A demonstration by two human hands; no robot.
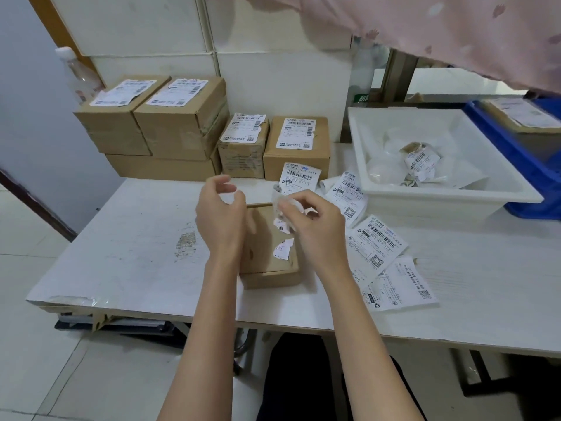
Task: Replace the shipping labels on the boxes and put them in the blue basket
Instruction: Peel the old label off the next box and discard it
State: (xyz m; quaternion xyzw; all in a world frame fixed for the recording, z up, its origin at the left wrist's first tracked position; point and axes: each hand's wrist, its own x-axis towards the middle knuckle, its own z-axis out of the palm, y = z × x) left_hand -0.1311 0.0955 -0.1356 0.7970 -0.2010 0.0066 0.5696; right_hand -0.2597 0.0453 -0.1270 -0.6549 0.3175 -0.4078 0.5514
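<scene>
Fingers of my right hand (309, 220) pinch a crumpled scrap of torn label (283, 205); my left hand (220, 208) hovers beside it, fingers loosely curled, holding nothing. Below both sits a small cardboard box (268, 262) with label remnants, on the white table (136, 253). Fresh labels (373, 247) lie to the right. Farther right, a white tray (437, 189), then the blue basket (516, 153).

White worktop (127, 256) fills middle, surface scuffed, worn patch (185, 243) left of centre, front-left corner edge chipped. White panelled wall (145, 25) behind, vertical seam (212, 41) running down. Pale blue-grey wall (27, 110) at left. Light tiled floor (45, 360) below, grey grout lines. Pink patterned fabric (440, 28) hanging across top right. Dark metal frame (482, 378) under worktop at right. Light even, soft.
</scene>
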